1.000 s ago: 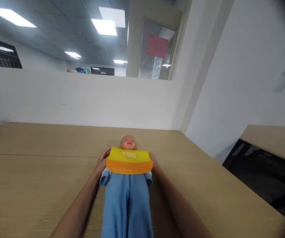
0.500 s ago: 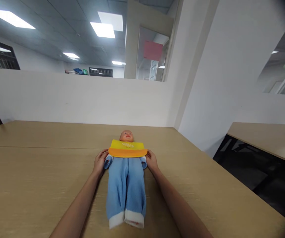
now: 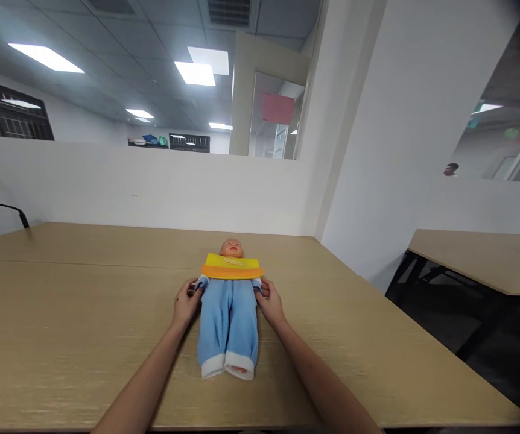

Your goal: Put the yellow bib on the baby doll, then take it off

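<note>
The wood-grain table (image 3: 83, 325) abuts a white wall (image 3: 206, 187) (ceiling lights (image 3: 194, 73) above); left hand (image 3: 186, 301) and right hand (image 3: 269, 300) pinch the doll's (image 3: 229, 295) sleeve cuffs (image 3: 202, 281).

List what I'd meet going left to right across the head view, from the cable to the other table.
Black cable → left hand → doll in blue trousers → right hand → other table.
</note>
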A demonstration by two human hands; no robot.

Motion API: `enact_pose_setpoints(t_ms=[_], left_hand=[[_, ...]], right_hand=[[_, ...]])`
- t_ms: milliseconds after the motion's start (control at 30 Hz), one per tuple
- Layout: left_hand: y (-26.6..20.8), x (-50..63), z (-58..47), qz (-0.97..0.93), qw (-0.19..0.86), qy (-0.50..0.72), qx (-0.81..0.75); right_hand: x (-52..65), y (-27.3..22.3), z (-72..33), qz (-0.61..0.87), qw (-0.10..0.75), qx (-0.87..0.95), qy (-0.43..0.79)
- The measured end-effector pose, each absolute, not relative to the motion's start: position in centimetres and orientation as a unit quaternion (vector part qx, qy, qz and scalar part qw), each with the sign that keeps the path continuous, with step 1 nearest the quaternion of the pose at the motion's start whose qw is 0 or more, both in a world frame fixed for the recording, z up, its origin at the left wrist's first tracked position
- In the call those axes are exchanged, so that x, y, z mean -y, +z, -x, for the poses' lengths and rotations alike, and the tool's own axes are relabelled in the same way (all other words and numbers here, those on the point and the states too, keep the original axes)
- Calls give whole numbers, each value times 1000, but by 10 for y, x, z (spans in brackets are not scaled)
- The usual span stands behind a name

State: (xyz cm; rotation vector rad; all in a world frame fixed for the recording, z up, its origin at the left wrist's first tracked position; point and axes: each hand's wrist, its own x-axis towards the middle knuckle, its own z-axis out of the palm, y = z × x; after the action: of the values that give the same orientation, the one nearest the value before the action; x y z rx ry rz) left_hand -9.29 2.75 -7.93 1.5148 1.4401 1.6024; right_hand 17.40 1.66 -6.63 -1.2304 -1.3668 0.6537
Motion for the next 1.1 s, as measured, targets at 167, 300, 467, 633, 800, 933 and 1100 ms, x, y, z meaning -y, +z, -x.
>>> enact_pose_setpoints(t_ms=[167,300,467,633,800,933,1100], left_hand=[[-84,-34,91,-614,190,563,-520],[-87,-36,91,-624,195,559,-510],[-86,-33,90,-622,182,555,-522],[-81,-27,88,-627,167,557,-519],[-80,-5,89,-621,201,550,-521],[-81,34,93,-630,205,546,-512],[-71,95,98,-672,218,505,-496]], right_hand=[[-17,-68,-175,531,530,631,197],[-19,-69,-175,529,524,646,173],[-18,-68,-174,549,491,666,121],[-17,-66,-173,564,463,676,108],[-11,-62,-172,578,459,665,112],[4,-62,-169,593,466,648,107],[40,-69,-168,599,484,626,124]])
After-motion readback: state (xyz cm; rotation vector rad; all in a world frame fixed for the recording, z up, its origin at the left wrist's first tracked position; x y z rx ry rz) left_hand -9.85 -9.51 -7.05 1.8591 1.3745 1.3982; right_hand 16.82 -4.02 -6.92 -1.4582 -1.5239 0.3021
